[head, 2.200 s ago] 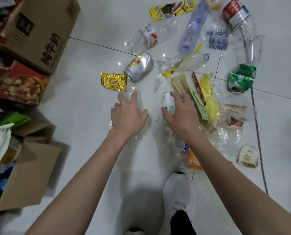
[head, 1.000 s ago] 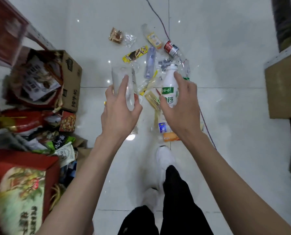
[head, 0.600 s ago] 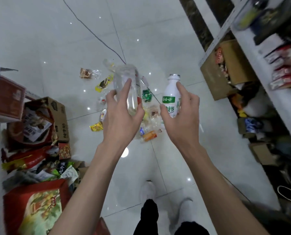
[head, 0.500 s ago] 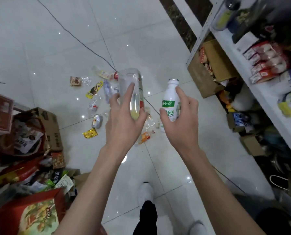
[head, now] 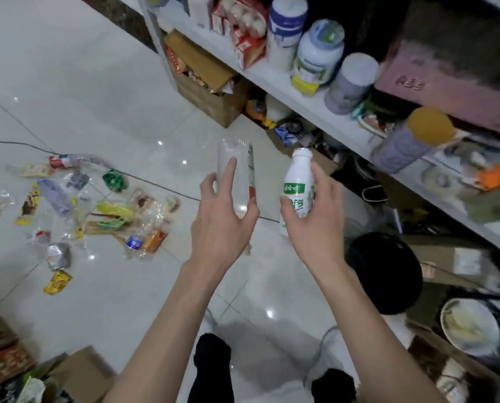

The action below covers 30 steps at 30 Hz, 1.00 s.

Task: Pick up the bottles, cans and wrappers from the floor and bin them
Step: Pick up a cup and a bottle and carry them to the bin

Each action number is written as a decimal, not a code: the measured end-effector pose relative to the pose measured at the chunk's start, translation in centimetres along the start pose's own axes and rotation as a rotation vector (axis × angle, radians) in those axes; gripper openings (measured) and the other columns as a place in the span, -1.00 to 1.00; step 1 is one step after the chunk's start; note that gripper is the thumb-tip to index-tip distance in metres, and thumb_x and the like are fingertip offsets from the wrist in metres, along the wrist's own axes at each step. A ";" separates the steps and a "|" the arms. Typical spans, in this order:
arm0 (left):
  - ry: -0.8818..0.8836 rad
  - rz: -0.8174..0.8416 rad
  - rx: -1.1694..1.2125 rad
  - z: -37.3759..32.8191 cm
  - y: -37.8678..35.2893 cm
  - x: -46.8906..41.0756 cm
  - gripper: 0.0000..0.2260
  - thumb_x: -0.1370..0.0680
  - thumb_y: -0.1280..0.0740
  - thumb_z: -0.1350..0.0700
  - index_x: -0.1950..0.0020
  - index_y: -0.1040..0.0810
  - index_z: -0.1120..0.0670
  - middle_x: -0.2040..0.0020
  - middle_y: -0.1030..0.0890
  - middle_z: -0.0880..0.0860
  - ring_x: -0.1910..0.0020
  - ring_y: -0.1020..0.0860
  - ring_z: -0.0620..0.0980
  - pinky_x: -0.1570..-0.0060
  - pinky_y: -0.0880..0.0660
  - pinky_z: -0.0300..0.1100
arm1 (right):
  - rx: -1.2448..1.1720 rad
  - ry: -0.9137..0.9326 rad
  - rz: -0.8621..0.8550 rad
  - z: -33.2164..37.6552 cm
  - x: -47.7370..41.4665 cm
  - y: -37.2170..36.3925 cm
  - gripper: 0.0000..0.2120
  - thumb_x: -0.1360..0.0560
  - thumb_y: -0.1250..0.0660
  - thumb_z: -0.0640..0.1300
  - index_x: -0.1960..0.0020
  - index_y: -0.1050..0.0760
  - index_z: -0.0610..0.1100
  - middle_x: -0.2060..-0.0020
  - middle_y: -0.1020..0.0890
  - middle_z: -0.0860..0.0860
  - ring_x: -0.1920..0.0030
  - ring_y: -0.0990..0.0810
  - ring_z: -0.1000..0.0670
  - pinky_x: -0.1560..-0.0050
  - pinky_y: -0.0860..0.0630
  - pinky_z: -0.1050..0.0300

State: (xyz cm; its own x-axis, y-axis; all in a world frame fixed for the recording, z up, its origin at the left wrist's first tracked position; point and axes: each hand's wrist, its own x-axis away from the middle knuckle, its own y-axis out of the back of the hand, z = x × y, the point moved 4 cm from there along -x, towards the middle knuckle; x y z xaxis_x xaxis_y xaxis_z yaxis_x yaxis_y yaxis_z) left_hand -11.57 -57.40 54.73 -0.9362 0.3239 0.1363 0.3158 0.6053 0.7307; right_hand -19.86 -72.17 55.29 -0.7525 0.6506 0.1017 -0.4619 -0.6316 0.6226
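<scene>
The left hand (head: 222,225) grips a clear, thin-walled plastic bottle (head: 234,175); the right hand (head: 315,225) grips an opaque white bottle (head: 298,187) with a green label. Both are upright above open glossy floor tile (head: 112,117). Remaining litter (head: 97,210) lies scattered left. A round black bin (head: 388,271) stands right, below the white shelf edge (head: 344,126).

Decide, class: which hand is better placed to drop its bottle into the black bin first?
Right hand: its white bottle is nearer the black bin, low right. The left hand is farther.
</scene>
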 end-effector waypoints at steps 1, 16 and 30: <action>-0.016 0.035 0.001 -1.6 -3.0 0.8 -0.35 -0.59 -0.29 -0.16 -0.59 -0.02 -0.22 -0.53 -0.20 0.04 -0.33 -0.45 0.08 -0.07 -0.45 -0.02 | 0.006 -0.035 -0.023 -2.7 0.1 2.2 -0.30 -0.53 -0.47 -0.14 -0.58 -0.24 -0.04 -0.34 -0.37 -0.04 -0.01 -0.26 0.63 0.06 -0.16 0.75; -0.015 0.531 -0.144 -9.2 -42.2 12.9 -0.31 -0.56 -0.33 -0.09 -0.58 -0.04 -0.09 -0.34 -0.36 0.06 -0.21 -0.51 0.13 0.01 -0.53 0.02 | 0.139 -0.537 -0.085 -42.1 6.9 15.6 -0.38 -0.54 -0.47 -0.07 -0.52 -0.32 -0.08 -0.33 -0.41 -0.09 -0.13 -0.46 0.01 -0.08 -0.35 0.16; -0.080 0.426 -0.291 -5.3 -51.8 11.8 -0.49 -0.60 -0.25 -0.10 -0.49 -0.30 0.08 -0.44 -0.33 0.11 -0.34 -0.41 0.14 -0.18 -0.48 0.02 | 0.212 -0.519 -0.055 -52.8 5.1 10.1 -0.42 -0.54 -0.42 -0.01 -0.50 -0.34 -0.11 -0.40 -0.43 -0.12 -0.40 -0.42 -0.17 -0.35 -0.44 -0.14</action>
State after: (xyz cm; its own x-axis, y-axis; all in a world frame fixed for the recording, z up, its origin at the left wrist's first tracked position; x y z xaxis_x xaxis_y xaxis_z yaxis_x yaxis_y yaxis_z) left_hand -39.76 -88.78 22.03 -0.7159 0.5591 0.4183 0.5992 0.1844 0.7791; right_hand -53.15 -97.53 21.12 -0.3760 0.8360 0.3997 -0.3493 -0.5274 0.7745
